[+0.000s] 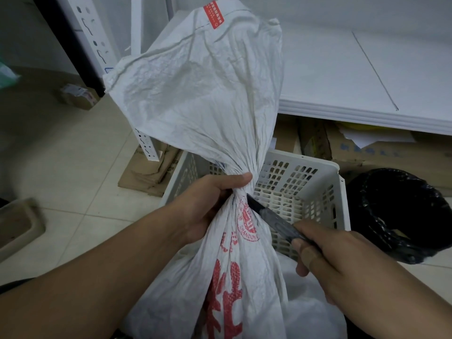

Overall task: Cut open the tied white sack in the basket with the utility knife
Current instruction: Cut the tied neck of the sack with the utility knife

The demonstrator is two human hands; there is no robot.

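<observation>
In the basket, on pale tile: white sack with red print, standing upright, lower body spilling toward the camera, loose top fanned out high above the cinched neck. Left hand clenched round that neck, thumb across the gathered folds. Right hand wrapped tight round the dark knife, a tan bandage on one finger. Blade tip touching the neck's right side, just below the left thumb, handle angled down and right toward the wrist. Behind the basket: white shelf, flattened cardboard against a perforated upright. Right of the basket, close beside its wall: bin lined with a black bag.
</observation>
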